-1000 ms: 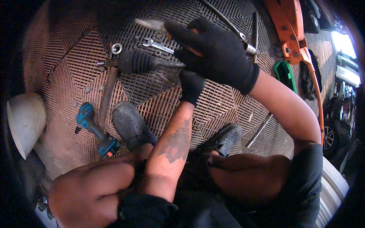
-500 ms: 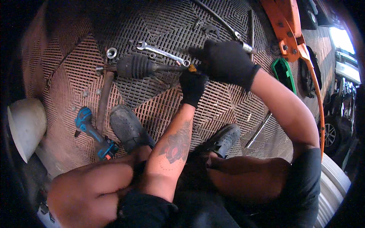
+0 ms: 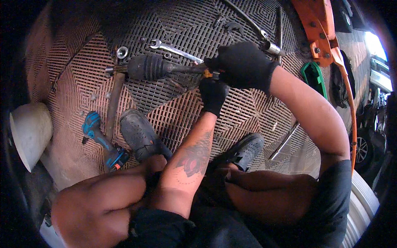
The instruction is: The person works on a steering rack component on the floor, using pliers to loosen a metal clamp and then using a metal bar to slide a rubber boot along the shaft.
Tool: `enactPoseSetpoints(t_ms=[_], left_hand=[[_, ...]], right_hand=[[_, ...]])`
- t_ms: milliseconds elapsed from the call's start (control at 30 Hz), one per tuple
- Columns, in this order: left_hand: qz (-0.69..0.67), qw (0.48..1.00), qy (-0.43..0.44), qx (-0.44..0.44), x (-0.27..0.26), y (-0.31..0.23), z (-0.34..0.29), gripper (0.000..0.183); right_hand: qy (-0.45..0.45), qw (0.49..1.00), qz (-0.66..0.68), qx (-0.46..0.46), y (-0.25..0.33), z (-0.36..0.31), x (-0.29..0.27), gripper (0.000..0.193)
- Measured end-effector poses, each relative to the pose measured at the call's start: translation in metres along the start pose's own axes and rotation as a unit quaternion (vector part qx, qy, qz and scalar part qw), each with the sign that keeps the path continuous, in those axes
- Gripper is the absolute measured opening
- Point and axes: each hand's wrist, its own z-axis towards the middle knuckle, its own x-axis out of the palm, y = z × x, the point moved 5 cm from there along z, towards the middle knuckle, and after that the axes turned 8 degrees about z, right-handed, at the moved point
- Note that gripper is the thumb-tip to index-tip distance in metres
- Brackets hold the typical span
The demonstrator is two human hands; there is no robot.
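Observation:
A drive shaft with a black ribbed rubber boot [image 3: 145, 67] lies across the floor mat, its splined end pointing left. Just below the shaft, my left hand [image 3: 213, 96] in a black glove is closed, with a small yellow-orange piece [image 3: 207, 73] at its fingertips; the rest of that piece is hidden. My right hand [image 3: 246, 66], also gloved in black, is closed over the right part of the shaft and covers its far end. A combination wrench [image 3: 175, 51] lies behind the shaft, its right end partly hidden. Close by are a metal ring [image 3: 122, 52] and a small nut [image 3: 167, 55].
A blue cordless power tool [image 3: 99, 138] and a wooden handle [image 3: 114, 103] lie left of my shoes. A ratchet with socket [image 3: 271, 47], an orange metal jack arm [image 3: 316, 31] and a green tray [image 3: 314, 78] are at the right. A pale bucket [image 3: 31, 134] stands far left.
My right hand has drawn in its outstretched finger and closed over the shaft. My left hand stays beneath with the yellow-orange piece. The view has shifted slightly.

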Motion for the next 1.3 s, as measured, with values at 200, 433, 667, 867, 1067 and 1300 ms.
enactPoseSetpoints(t_ms=[200,433,667,867,1067,1300], left_hand=[[-0.022,0.998,0.054,-0.037,0.002,-0.001,-0.002,0.019],[-0.07,0.992,0.056,-0.084,0.01,-0.007,0.002,0.027],[-0.085,0.957,0.21,-0.182,0.028,-0.001,-0.004,0.04],[-0.001,0.993,0.12,-0.023,0.024,-0.006,0.008,0.045],[0.147,0.975,0.117,-0.121,0.018,-0.001,0.009,0.051],[-0.115,0.95,0.147,-0.249,0.019,0.004,-0.012,0.058]], right_hand=[[-0.246,0.965,0.086,0.008,0.024,-0.001,-0.041,0.032],[-0.259,0.964,0.016,0.05,0.03,-0.015,-0.04,0.038],[0.094,0.99,-0.026,0.101,0.011,-0.009,-0.013,0.047],[-0.124,0.99,0.047,0.041,0.019,-0.018,-0.014,0.031],[-0.164,0.983,0.066,0.04,-0.004,-0.048,-0.038,0.036],[0.088,0.924,0.363,-0.081,-0.052,-0.117,0.041,0.059]])
